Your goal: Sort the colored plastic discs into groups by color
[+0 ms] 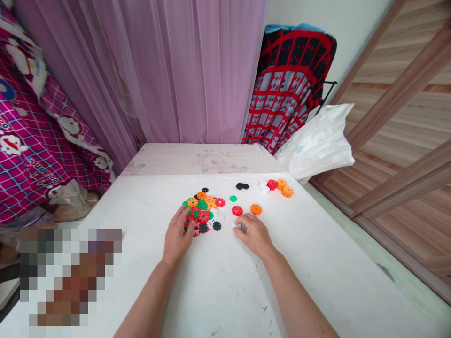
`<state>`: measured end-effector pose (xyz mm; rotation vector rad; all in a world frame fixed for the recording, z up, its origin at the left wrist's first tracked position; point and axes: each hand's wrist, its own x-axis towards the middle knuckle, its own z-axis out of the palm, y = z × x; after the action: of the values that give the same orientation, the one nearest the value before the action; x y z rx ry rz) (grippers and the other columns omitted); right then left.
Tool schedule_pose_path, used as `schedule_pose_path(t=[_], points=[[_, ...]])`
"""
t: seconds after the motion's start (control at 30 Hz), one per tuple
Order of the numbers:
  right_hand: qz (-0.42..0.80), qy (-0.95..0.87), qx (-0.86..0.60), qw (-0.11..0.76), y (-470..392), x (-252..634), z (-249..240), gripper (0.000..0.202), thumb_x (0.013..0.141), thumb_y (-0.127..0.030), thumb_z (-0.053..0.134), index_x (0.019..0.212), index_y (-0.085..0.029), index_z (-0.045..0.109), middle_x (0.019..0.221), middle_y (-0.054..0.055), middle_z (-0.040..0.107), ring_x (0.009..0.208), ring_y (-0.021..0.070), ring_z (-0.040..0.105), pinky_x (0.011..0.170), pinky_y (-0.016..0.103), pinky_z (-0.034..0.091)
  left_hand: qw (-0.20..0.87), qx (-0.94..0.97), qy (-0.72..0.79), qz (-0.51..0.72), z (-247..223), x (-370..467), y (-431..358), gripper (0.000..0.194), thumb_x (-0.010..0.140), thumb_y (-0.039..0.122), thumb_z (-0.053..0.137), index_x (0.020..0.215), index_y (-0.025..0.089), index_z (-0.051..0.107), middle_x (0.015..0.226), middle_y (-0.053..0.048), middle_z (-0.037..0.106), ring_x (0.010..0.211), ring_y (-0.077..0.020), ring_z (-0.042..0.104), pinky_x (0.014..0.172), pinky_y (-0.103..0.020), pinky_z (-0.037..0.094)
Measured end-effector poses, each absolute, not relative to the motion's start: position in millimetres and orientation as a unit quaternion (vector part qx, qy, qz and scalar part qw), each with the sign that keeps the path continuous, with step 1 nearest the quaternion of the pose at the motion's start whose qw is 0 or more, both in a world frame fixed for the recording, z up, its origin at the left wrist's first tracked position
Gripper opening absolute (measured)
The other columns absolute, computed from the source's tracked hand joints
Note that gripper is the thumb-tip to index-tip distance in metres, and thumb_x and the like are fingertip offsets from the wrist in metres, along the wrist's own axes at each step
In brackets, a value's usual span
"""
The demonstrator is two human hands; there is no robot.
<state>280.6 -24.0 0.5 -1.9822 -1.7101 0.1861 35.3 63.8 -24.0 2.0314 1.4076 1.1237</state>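
Colourful notched plastic discs, the snowflake kind used for building, lie in a heap (203, 216) on the white tablecloth. My left hand (177, 234) rests at the heap's left side, fingers apart and touching the discs there. To the right, my right hand (254, 234) has its fingers closed on a white notched disc (237, 225), partly hidden by the fingertips. Just beyond that hand lie a red disc (237, 211) and an orange disc (256, 209). A single green disc (233, 198) sits between the heap and a black pair (242, 186).
White, red and orange discs (272, 185) form a group at the table's far right. Behind it stands a white plastic bag (319, 143). A purple curtain (197, 70) hangs past the far edge, and wooden doors (405, 103) are on the right.
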Motion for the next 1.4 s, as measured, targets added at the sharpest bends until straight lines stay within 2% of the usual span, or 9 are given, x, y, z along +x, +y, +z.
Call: schedule_pose_path(t=[0.17, 0.37, 0.47, 0.67, 0.8, 0.97, 1.07, 1.23, 1.4], points=[[0.01, -0.645, -0.711, 0.281, -11.0, 270.3, 12.6, 0.01, 0.082, -0.02, 0.058, 0.081, -0.024, 0.067, 0.096, 0.003, 0.068, 0.093, 0.0194, 0.058, 0.086, 0.031, 0.041, 0.207, 0.732, 0.505, 0.407, -25.4, 35.7, 64.6, 0.044, 0.087, 0.033, 0.051, 0.128, 0.024, 0.06, 0.143, -0.008, 0.054, 0.129, -0.0244, 0.053, 0.109, -0.045, 0.043], [0.06, -0.677, -0.708, 0.194, 14.1, 247.6, 21.1, 0.012, 0.079, -0.019, 0.064, 0.089, -0.024, 0.068, 0.097, 0.003, 0.071, 0.102, 0.0222, 0.053, 0.084, 0.034, 0.036, 0.194, 0.739, 0.499, 0.409, -30.4, 35.4, 66.9, 0.044, 0.087, 0.035, 0.05, 0.128, 0.022, 0.06, 0.142, -0.01, 0.054, 0.13, -0.0247, 0.052, 0.11, -0.045, 0.042], [0.076, -0.677, -0.71, 0.177, 19.3, 241.5, 18.9, 0.011, 0.078, -0.02, 0.065, 0.087, -0.025, 0.068, 0.094, 0.002, 0.071, 0.101, 0.0218, 0.053, 0.084, 0.034, 0.035, 0.196, 0.739, 0.5, 0.407, -31.1, 36.0, 66.3, 0.044, 0.088, 0.035, 0.049, 0.13, 0.022, 0.058, 0.143, -0.01, 0.053, 0.131, -0.0249, 0.051, 0.111, -0.046, 0.041], [0.058, -0.664, -0.719, 0.197, 19.1, 239.5, 13.0, 0.011, 0.078, -0.02, 0.064, 0.088, -0.024, 0.068, 0.088, 0.003, 0.07, 0.096, 0.0211, 0.055, 0.085, 0.033, 0.037, 0.192, 0.737, 0.501, 0.41, -29.7, 36.9, 65.0, 0.044, 0.088, 0.034, 0.051, 0.129, 0.025, 0.059, 0.143, -0.008, 0.054, 0.131, -0.0244, 0.051, 0.111, -0.046, 0.041], [0.044, -0.644, -0.721, 0.253, 9.1, 259.9, 12.4, 0.011, 0.08, -0.024, 0.062, 0.09, -0.024, 0.067, 0.091, 0.003, 0.071, 0.094, 0.0206, 0.059, 0.084, 0.032, 0.041, 0.192, 0.736, 0.512, 0.4, -27.7, 37.1, 64.2, 0.044, 0.087, 0.034, 0.051, 0.129, 0.024, 0.059, 0.143, -0.008, 0.054, 0.13, -0.0249, 0.052, 0.11, -0.046, 0.042], [0.092, -0.562, -0.757, 0.319, -14.4, 292.6, 12.8, 0.013, 0.079, -0.029, 0.059, 0.09, -0.025, 0.065, 0.091, 0.0, 0.069, 0.079, 0.016, 0.063, 0.071, 0.028, 0.046, 0.197, 0.736, 0.514, 0.393, -26.0, 36.5, 63.6, 0.044, 0.087, 0.034, 0.05, 0.129, 0.024, 0.059, 0.144, -0.009, 0.053, 0.13, -0.0259, 0.051, 0.11, -0.046, 0.042], [0.109, -0.562, -0.758, 0.313, -24.2, 294.4, 11.4, 0.014, 0.078, -0.027, 0.06, 0.09, -0.025, 0.065, 0.095, 0.0, 0.069, 0.082, 0.0158, 0.063, 0.071, 0.028, 0.046, 0.204, 0.734, 0.513, 0.394, -25.6, 35.5, 64.4, 0.044, 0.087, 0.034, 0.05, 0.128, 0.024, 0.059, 0.144, -0.008, 0.053, 0.13, -0.0253, 0.052, 0.11, -0.045, 0.043], [0.1, -0.604, -0.741, 0.277, -25.3, 282.1, 10.8, 0.014, 0.078, -0.022, 0.059, 0.09, -0.025, 0.066, 0.099, 0.001, 0.068, 0.093, 0.0179, 0.061, 0.082, 0.03, 0.045, 0.203, 0.735, 0.516, 0.391, -25.3, 34.7, 64.8, 0.046, 0.087, 0.036, 0.05, 0.129, 0.023, 0.059, 0.144, -0.009, 0.053, 0.132, -0.0257, 0.05, 0.111, -0.045, 0.041], [0.092, -0.62, -0.738, 0.252, -24.2, 277.0, 11.4, 0.015, 0.078, -0.018, 0.058, 0.089, -0.024, 0.066, 0.098, 0.002, 0.068, 0.094, 0.0181, 0.06, 0.081, 0.029, 0.044, 0.196, 0.737, 0.513, 0.394, -26.5, 34.8, 64.7, 0.045, 0.087, 0.035, 0.051, 0.129, 0.024, 0.059, 0.144, -0.008, 0.053, 0.131, -0.0254, 0.051, 0.111, -0.045, 0.042]])
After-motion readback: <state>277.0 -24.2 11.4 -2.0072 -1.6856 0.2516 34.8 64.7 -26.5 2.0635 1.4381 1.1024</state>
